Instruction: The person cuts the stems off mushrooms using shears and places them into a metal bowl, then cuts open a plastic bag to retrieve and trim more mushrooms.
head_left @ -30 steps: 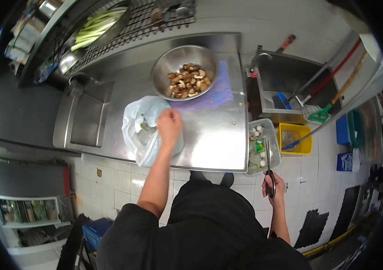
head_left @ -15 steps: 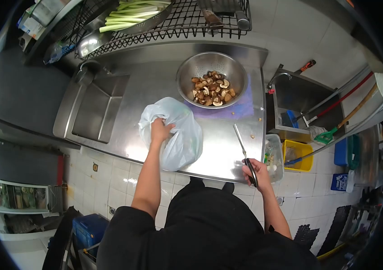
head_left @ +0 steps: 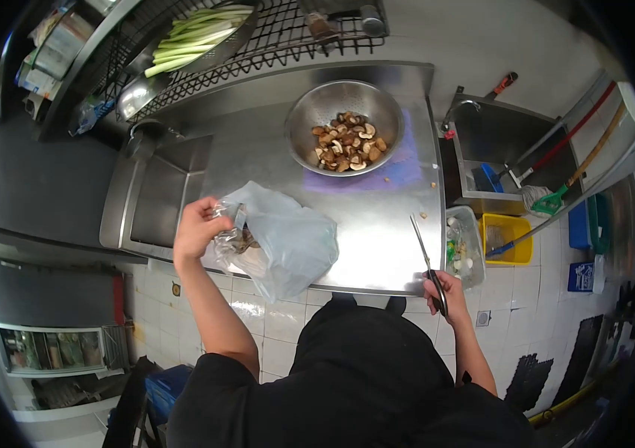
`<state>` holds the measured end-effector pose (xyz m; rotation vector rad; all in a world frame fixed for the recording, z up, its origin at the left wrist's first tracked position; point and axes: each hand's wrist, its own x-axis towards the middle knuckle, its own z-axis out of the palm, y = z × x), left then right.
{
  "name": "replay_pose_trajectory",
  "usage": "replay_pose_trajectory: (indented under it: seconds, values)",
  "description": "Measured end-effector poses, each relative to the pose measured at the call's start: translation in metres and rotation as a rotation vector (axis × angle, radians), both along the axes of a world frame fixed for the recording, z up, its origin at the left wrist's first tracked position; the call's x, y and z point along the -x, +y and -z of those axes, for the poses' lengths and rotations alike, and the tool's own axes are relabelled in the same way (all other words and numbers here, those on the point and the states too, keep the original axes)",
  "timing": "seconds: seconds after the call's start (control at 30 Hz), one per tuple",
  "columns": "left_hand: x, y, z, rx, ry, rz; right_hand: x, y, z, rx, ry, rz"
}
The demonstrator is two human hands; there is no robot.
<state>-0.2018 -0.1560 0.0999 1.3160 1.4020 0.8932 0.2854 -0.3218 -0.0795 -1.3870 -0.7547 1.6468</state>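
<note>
On the counter point(head_left: 366, 250) — pale, crumpled plastic bag point(head_left: 293, 240)

A kitchen, shown by the steel sink point(head_left: 162, 198), colander of mushrooms point(head_left: 344, 128) and wire rack point(head_left: 287, 33).

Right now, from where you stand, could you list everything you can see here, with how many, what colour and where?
Plastic bag: one, whitish, counter's near edge
Clear plastic: count unclear, transparent, at the bag's mouth
Scissors: one pair, black handles, in right hand
Bowl: one, silver, on purple sheet
Mushroom pieces: many, brown and cream, in bowl
Purple sheet: one, purple, on counter
Counter: one, steel-grey, centre
Sinks: two, steel-grey, left and right
Stalks: several, green-white, upper left
Rack: one, black, above counter
Yellow tub: one, yellow, right of counter
Small background items: too blurred to count
Left hand: one, bare, fingers on clear plastic
Right hand: one, bare, holding scissors
</note>
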Motion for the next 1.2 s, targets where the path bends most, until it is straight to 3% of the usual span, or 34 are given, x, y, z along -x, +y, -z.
replay_pose_trajectory:
  seconds: [0.07,0.17,0.27,0.3,0.33,0.4,0.43,0.5,0.53,0.6,0.63,0.7,0.8,0.97,1.1,1.2]
  values:
    - [-0.013,-0.009,-0.012,-0.041,-0.071,0.077,-0.007,-0.002,-0.001,0.008,-0.006,0.017]
    - [-0.060,-0.014,-0.016,-0.174,-0.440,0.260,-0.017,-0.006,-0.005,-0.018,-0.009,0.044]
    - [-0.108,-0.004,0.007,-0.122,-0.526,0.464,-0.026,-0.013,-0.004,-0.006,0.003,0.084]
    - [-0.112,0.006,0.033,-0.087,-0.377,0.473,-0.031,-0.016,-0.002,-0.020,-0.004,0.086]
    - [-0.127,0.016,0.060,-0.077,-0.397,0.495,-0.034,-0.018,-0.003,-0.014,-0.011,0.087]
    - [-0.164,0.027,0.108,0.171,-0.024,0.351,-0.041,-0.024,-0.004,0.000,-0.014,0.109]
    - [-0.179,0.022,0.127,0.177,-0.031,0.370,-0.044,-0.028,-0.005,0.007,-0.022,0.127]
    - [-0.204,0.005,0.156,-0.181,0.741,0.302,-0.047,-0.033,-0.007,0.009,-0.015,0.139]
    - [-0.217,0.000,0.163,-0.182,0.737,0.310,-0.049,-0.035,-0.007,0.011,-0.018,0.146]
    - [-0.242,-0.016,0.177,0.002,0.252,0.459,-0.050,-0.042,-0.006,0.016,-0.001,0.157]
    - [-0.254,-0.027,0.187,0.006,0.247,0.460,-0.049,-0.046,-0.006,0.021,-0.005,0.159]
    - [-0.273,-0.046,0.205,-0.651,0.593,0.520,-0.047,-0.049,-0.004,0.037,0.030,0.120]
    - [-0.284,-0.060,0.224,-0.510,0.677,0.526,-0.042,-0.053,-0.007,0.079,0.177,0.020]
    - [-0.291,-0.059,0.226,-0.484,0.745,0.490,-0.032,-0.056,-0.022,0.192,0.281,-0.162]
    - [-0.291,-0.061,0.218,-0.415,0.528,0.378,-0.020,-0.055,-0.022,0.328,0.285,-0.159]
    - [-0.290,-0.059,0.217,-0.417,0.394,0.351,-0.008,-0.054,0.000,0.246,0.324,-0.071]
